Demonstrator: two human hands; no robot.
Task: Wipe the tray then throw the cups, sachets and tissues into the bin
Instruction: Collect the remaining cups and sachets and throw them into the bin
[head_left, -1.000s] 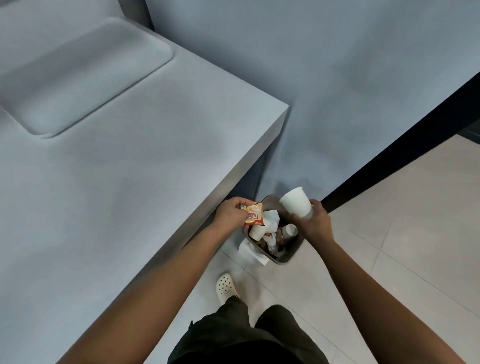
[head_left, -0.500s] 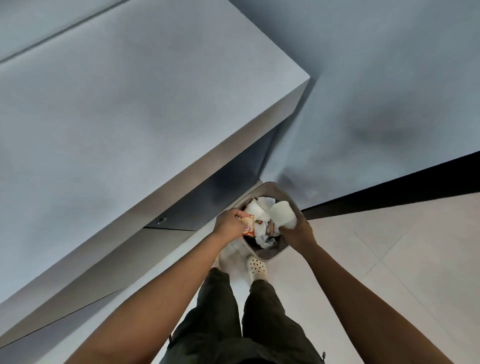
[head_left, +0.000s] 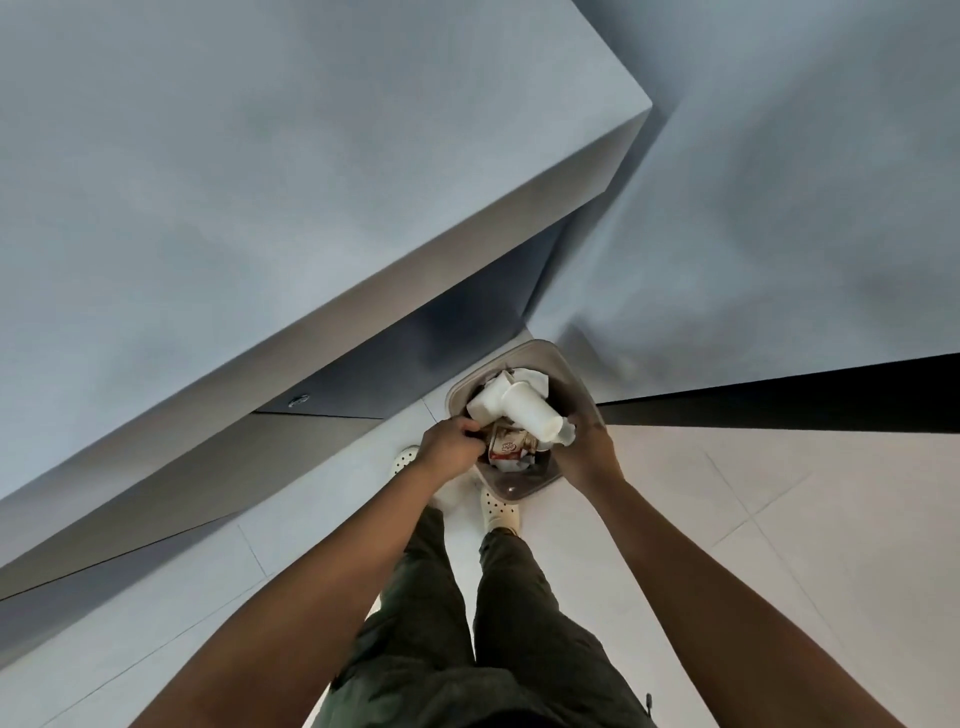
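A grey-brown bin stands on the floor by the counter's corner, holding white cups, crumpled tissues and wrappers. My left hand is at the bin's left rim, fingers curled, pinching the edge of a red-and-white sachet that hangs inside the bin. My right hand reaches over the right rim and grips the end of a white paper cup, which lies on its side across another cup in the bin.
The grey counter overhangs at the left and above, with a dark recess beneath. A grey wall with black skirting runs to the right. My legs and white clogs stand on the pale tiled floor just before the bin.
Both hands have dropped lower into the bin. The cup has tipped onto its side over the rubbish, and the sachet is now below the rim. The view has tilted further down.
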